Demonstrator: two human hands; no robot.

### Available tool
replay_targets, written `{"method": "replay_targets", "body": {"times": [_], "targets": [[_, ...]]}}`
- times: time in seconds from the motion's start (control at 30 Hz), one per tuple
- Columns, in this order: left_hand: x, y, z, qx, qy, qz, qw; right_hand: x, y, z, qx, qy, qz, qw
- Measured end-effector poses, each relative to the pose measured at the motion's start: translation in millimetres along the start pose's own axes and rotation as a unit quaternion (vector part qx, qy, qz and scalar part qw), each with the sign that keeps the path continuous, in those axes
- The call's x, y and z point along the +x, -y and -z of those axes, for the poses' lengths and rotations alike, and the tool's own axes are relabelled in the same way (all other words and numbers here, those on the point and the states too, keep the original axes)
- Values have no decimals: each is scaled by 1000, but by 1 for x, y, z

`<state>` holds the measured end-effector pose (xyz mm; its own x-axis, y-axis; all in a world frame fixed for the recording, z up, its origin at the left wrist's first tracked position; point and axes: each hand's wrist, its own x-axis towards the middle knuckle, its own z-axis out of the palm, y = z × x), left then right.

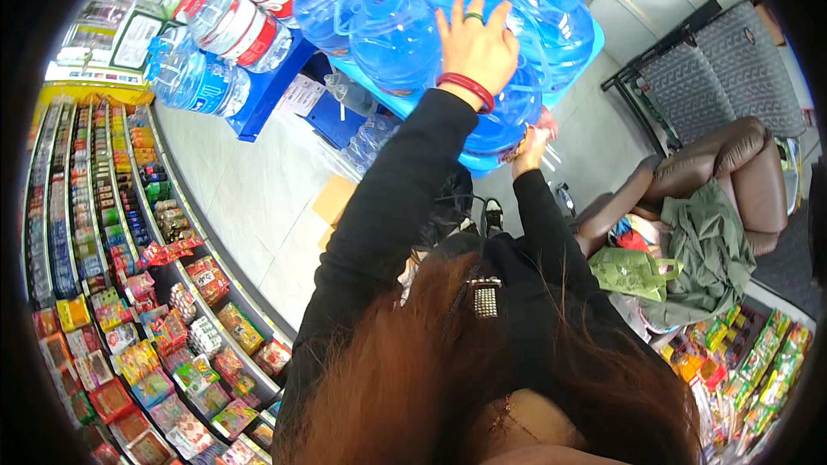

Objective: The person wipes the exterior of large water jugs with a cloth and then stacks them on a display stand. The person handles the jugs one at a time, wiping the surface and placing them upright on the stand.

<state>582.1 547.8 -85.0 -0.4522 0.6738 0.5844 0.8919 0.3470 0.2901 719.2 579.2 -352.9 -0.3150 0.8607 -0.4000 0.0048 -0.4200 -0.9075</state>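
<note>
Several large blue plastic water jugs [394, 39] with handles stand close together on a light blue surface [597, 39]. My left hand [478, 51], with a green ring and a red bracelet, lies over the jugs in the middle with its fingers spread. My right hand [535, 142] is lower, at the near side of the nearest jug [501, 106]; its fingers are partly hidden, so its grip cannot be told. Left of the group, clear water bottles with red labels [242, 39] and one with a blue label [207, 84] rest on a blue stand [274, 77].
Shelves of packaged snacks [161, 336] curve along the left. A cardboard box [334, 199] sits on the tiled floor. At right are a brown leather chair [749, 174] with a green bag [630, 271] and a green garment [707, 252], and a folded grey patterned bed [723, 77].
</note>
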Motion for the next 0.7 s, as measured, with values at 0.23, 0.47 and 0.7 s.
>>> {"method": "replay_targets", "body": {"times": [0.23,0.47,0.7], "targets": [[-3,-1,5,-8,-9,13,1000,-51,87,-21,-147,26,345,927],[1,1,7,-27,-5,4,1000,-8,212,-45,-283,307,372,829],[3,-6,7,-36,33,11,999,1,158,-28,-244,171,451,841]]}}
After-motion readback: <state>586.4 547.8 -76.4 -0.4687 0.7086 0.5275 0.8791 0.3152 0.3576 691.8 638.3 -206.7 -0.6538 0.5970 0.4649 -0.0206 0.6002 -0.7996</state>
